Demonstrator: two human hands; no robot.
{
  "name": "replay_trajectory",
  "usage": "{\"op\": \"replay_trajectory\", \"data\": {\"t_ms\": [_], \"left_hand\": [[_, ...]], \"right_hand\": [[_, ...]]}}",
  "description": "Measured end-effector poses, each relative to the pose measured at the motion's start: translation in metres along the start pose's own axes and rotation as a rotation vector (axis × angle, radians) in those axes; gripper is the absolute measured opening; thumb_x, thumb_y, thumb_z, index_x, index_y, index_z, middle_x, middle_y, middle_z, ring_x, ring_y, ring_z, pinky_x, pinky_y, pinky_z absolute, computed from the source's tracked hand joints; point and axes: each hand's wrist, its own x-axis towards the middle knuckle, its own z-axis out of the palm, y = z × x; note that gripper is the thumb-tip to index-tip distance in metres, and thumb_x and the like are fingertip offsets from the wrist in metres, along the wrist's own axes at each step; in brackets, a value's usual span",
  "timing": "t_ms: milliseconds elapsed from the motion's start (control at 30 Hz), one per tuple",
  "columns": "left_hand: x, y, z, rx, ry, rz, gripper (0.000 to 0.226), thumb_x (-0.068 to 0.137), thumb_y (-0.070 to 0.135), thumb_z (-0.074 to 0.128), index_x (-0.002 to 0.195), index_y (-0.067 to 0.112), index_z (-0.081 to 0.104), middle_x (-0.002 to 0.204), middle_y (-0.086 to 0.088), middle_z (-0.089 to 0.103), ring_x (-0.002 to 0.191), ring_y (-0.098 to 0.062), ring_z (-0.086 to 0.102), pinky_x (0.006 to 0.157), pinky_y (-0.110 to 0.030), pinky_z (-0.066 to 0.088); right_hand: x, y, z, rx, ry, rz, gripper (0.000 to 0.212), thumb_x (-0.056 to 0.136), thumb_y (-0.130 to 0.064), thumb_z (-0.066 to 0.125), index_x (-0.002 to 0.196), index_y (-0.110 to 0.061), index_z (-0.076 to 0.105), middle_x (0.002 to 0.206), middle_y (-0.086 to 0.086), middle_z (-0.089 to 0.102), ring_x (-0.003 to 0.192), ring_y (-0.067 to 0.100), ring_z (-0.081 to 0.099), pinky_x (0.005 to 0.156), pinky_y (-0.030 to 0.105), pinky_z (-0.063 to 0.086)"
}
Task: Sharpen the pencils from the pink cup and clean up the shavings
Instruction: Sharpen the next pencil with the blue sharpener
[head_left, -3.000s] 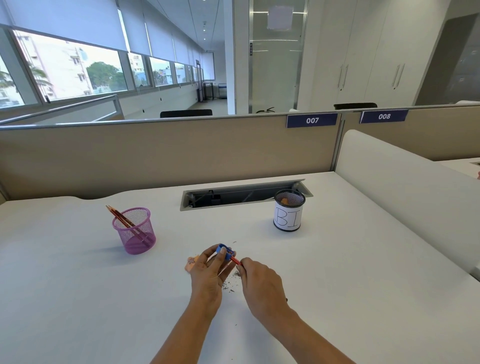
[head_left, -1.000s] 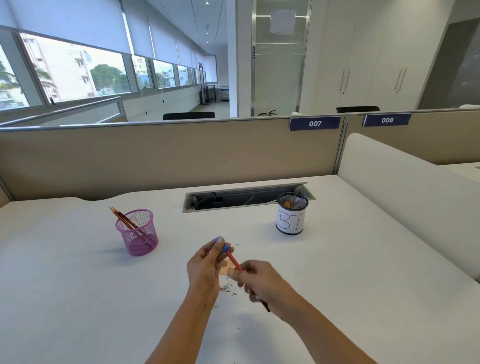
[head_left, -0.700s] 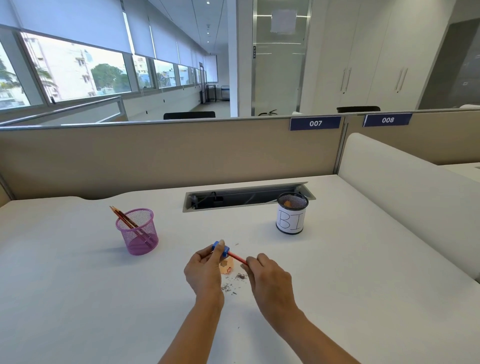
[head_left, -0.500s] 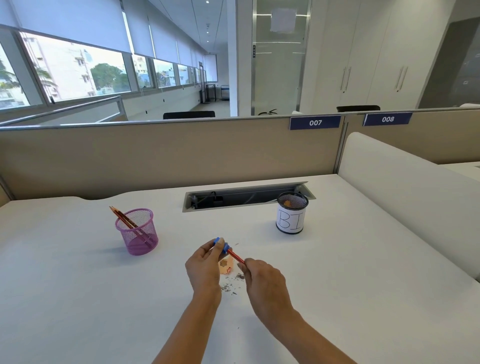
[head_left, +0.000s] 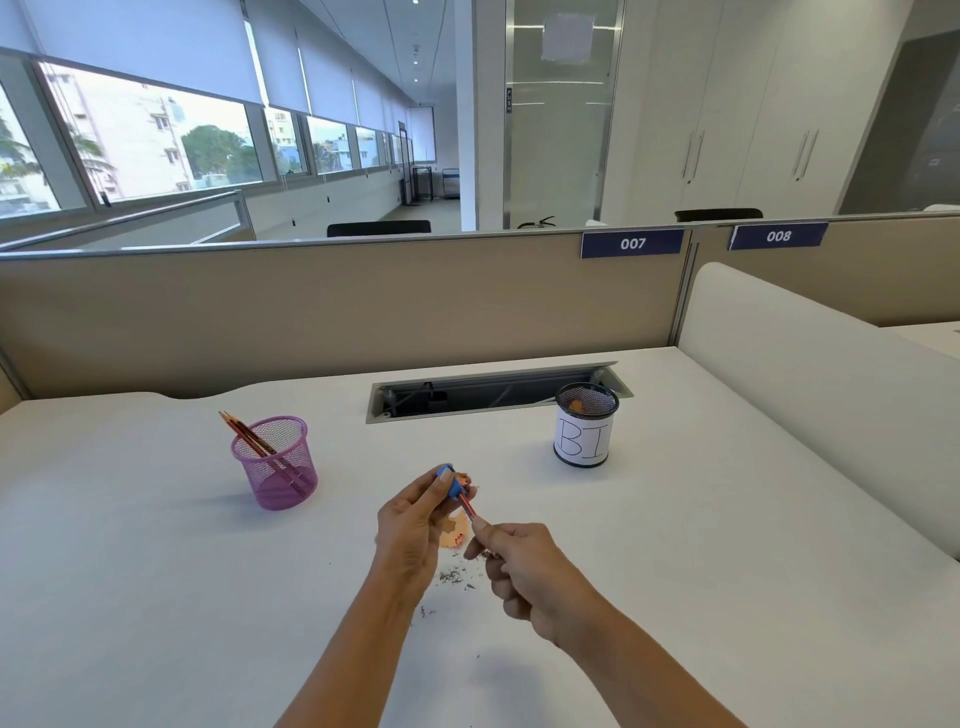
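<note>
Far left on the white desk (head_left: 156, 571): pink wire-mesh cup (head_left: 275, 462), upright, with a few red-and-black striped pencils (head_left: 248, 435) leaning against its left rim — whether these are sharpened cannot be told.

Centre, above the desk: left hand (head_left: 415, 525) closed around a small blue sharpener (head_left: 450, 480), thumb and fingertips pinching it. A red striped pencil (head_left: 467, 506) runs from the sharpener down to the right hand (head_left: 524, 571), which is curled shut on the shaft.

Below the hands: a pale orange curl of wood shavings (head_left: 453, 531) and scattered dark graphite specks (head_left: 452, 576) on the desk.

Right: black mesh cup with a white paper label (head_left: 584, 428), something orange inside, probably shavings — apparently the bin.

Judgement: sharpening is mid-way. At least this pencil is unfinished, those in the pink cup may remain, and the whole clean-up of shavings is still to do.
</note>
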Motion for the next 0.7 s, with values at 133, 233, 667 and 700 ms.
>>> {"op": "replay_trajectory", "data": {"t_ms": [133,233,667,700], "left_hand": [[0.001,-0.002,-0.002,-0.07,-0.019,-0.036,0.013,0.088,0.004,0.051,0.091,0.002,0.064,0.071,-0.007,0.073,0.066,-0.018,0.071,0.076,-0.029,0.053],[0.0,-0.004,-0.002,-0.147,-0.03,-0.059,0.016,0.09,0.004,0.047,0.092,0.001,0.063,0.072,-0.007,0.073,0.066,-0.017,0.071,0.065,-0.022,0.058],[-0.001,-0.011,0.001,-0.206,0.037,-0.087,0.018,0.09,0.011,0.049,0.099,0.0,0.062,0.073,-0.006,0.073,0.067,-0.014,0.071,0.066,-0.023,0.056],[0.0,-0.01,0.002,-0.229,0.054,-0.076,0.016,0.09,0.008,0.049,0.098,0.001,0.061,0.075,-0.007,0.073,0.066,-0.015,0.071,0.066,-0.023,0.056]], "right_hand": [[-0.004,-0.004,-0.002,0.193,-0.11,0.155,0.033,0.095,-0.033,0.049,0.07,-0.012,0.054,0.037,-0.01,0.027,0.028,0.003,0.02,0.028,0.011,0.016],[-0.003,-0.006,-0.003,0.396,-0.189,0.264,0.032,0.093,-0.031,0.053,0.07,-0.011,0.054,0.038,-0.008,0.026,0.026,0.002,0.02,0.024,0.01,0.014],[0.011,0.008,-0.005,0.225,-0.177,0.128,0.023,0.095,-0.029,0.052,0.082,-0.011,0.056,0.045,-0.006,0.032,0.033,0.003,0.021,0.029,0.012,0.018],[0.013,0.009,-0.005,0.13,-0.122,0.044,0.019,0.094,-0.025,0.054,0.08,-0.012,0.053,0.048,-0.004,0.038,0.034,0.004,0.024,0.031,0.013,0.021]]}}
